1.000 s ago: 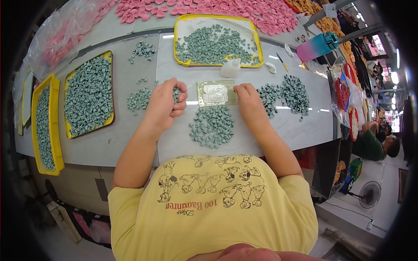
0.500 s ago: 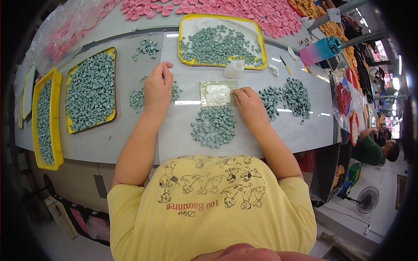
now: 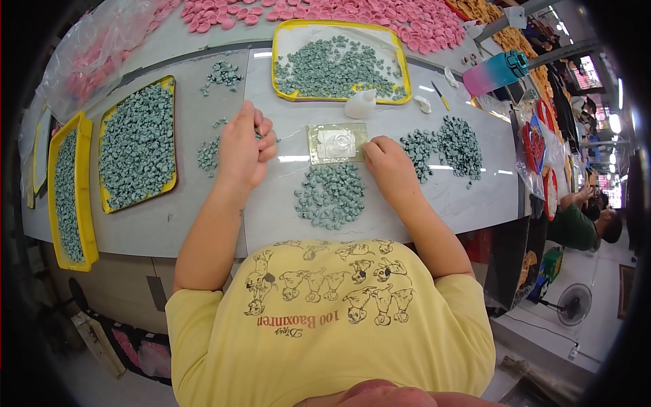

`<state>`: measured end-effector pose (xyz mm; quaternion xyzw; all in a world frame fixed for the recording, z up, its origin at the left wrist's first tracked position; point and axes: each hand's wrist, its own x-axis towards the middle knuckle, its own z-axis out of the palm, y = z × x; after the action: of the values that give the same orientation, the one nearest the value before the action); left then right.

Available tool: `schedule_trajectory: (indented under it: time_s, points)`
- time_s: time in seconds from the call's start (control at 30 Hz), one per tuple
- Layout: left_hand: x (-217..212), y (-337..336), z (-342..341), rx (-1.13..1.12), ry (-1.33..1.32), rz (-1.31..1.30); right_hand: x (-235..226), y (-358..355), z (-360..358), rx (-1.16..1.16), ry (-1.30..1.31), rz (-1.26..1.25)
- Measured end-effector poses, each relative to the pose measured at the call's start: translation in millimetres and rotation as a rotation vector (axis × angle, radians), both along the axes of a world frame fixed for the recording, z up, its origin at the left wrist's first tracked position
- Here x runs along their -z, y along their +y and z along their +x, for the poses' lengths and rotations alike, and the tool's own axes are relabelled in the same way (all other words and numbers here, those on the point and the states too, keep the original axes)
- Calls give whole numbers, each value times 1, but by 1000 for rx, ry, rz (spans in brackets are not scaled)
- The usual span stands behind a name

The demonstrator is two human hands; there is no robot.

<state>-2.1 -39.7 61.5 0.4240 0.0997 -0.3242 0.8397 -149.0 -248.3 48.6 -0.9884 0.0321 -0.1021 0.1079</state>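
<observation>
My left hand [image 3: 243, 152] is raised over the left pile of small grey-green pieces [image 3: 208, 156], partly hiding it. Its fingers curl inward, and a bit of grey-green shows among them. Right of it lies a square glassy plate [image 3: 316, 156] with a white patch and a round clear blob on top. My right hand [image 3: 392, 166] rests at the plate's right edge, thumb and fingers pressed together; what they hold, if anything, is hidden. Just below the plate spreads a heap of grey-green pieces [image 3: 329, 197]. A white squeeze bottle [image 3: 361, 104] stands behind the plate.
A yellow-rimmed tray [image 3: 274, 61] of grey-green pieces lies at the back. Two more yellow trays, one flat [image 3: 175, 142] and one deep [image 3: 88, 203], are at left. On the right are further piles [image 3: 460, 149], a knife [image 3: 441, 97] and a pink-blue bottle [image 3: 495, 73].
My left hand has turned, its fingers now curled toward the right, and has shifted slightly left. My right hand stays by the plate's edge. The whole view has shifted slightly.
</observation>
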Motion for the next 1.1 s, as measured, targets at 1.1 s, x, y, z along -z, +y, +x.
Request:
schedule_trajectory:
  time_s: [1.1]
  points:
    - [35, 10, -1, 329, 149, -16, 8, 35, 48, -324, -208, -92]
